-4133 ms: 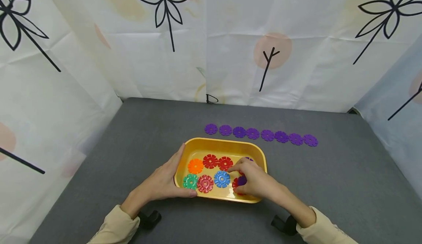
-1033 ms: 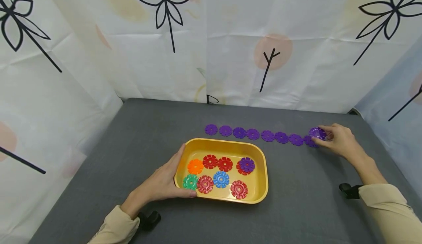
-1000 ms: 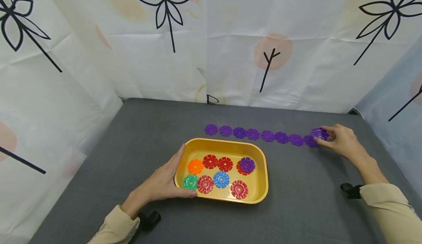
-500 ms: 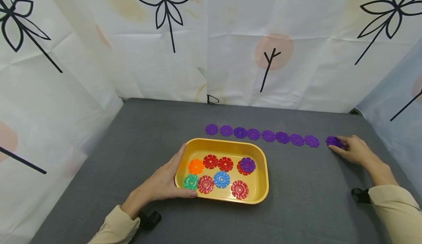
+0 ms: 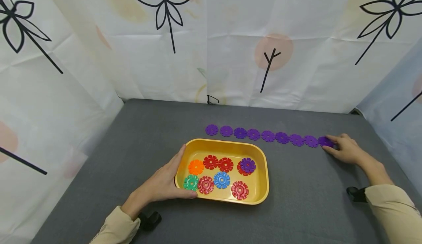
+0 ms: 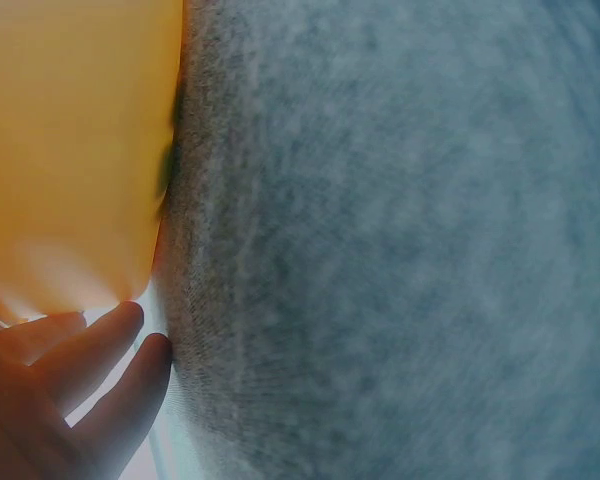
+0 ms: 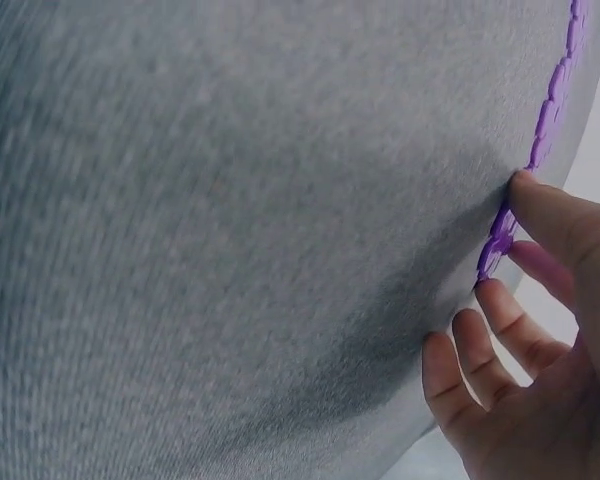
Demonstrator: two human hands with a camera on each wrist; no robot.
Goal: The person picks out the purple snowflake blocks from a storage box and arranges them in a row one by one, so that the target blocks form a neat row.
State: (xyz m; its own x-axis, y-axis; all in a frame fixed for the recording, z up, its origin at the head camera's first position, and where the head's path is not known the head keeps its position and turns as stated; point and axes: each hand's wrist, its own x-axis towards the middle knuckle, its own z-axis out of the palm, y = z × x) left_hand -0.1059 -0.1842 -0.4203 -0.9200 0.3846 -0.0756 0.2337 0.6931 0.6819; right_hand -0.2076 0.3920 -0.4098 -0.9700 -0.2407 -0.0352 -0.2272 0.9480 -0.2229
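My right hand [image 5: 347, 150] pinches a purple flower-shaped plastic disc [image 5: 324, 141] between thumb and fingers, at the right end of a row of purple discs [image 5: 268, 136]. In the right wrist view the held disc [image 7: 495, 250] lies flat on the cloth, partly behind the thumb. My left hand [image 5: 163, 180] holds the left end of a yellow tray [image 5: 262, 180], thumb along the front rim and fingers along the left side. Inside the tray lie several red discs [image 5: 240, 190], an orange disc [image 5: 196, 167], a green disc [image 5: 191, 182], a blue disc [image 5: 222, 180] and a purple disc [image 5: 248, 165] overlapping a red one.
Dark grey cloth [image 5: 296, 207] covers the table. White patterned curtains [image 5: 237, 46] stand behind and at both sides. Black straps with camera mounts sit on both wrists, the left mount [image 5: 150, 221] near the tray's front. The purple row runs just behind the tray.
My right hand has gone from the tray to the row's right end with a purple disc, then slid it leftward against the last one. The left hand has stayed on the tray.
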